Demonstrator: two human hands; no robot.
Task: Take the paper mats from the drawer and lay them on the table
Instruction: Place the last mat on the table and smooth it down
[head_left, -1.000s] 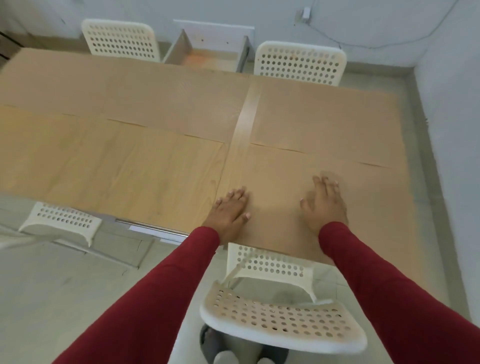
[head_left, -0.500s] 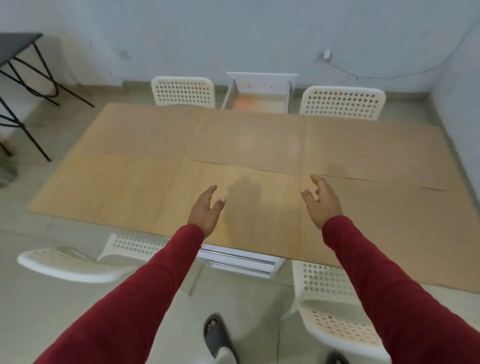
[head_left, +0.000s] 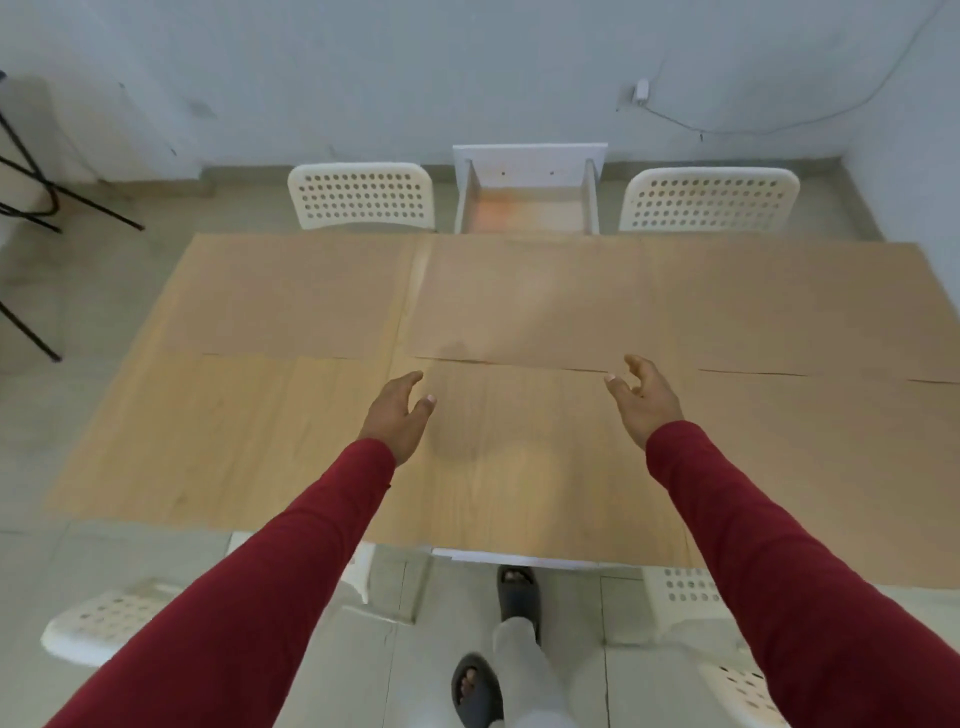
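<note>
Several brown paper mats lie flat over the wooden table (head_left: 218, 441): one at the far left (head_left: 291, 296), one at the far middle and right (head_left: 623, 301), and one on the near right (head_left: 810, 467). My left hand (head_left: 397, 410) hovers open above the near middle of the table, palm turned inward. My right hand (head_left: 641, 397) is also open and raised, holding nothing, just above the near right mat's left part. A white drawer (head_left: 527, 202) stands pulled open at the table's far side, and its bottom looks bare.
Two white perforated chairs (head_left: 361, 195) (head_left: 709, 200) stand at the far side either side of the drawer. More white chairs (head_left: 98, 623) (head_left: 685, 587) are on the near side by my feet. A black metal frame (head_left: 31, 208) stands at the left wall.
Both hands lifted off the mat and now hover open above the table. My view pulled back and swung left, so the whole table now shows.
</note>
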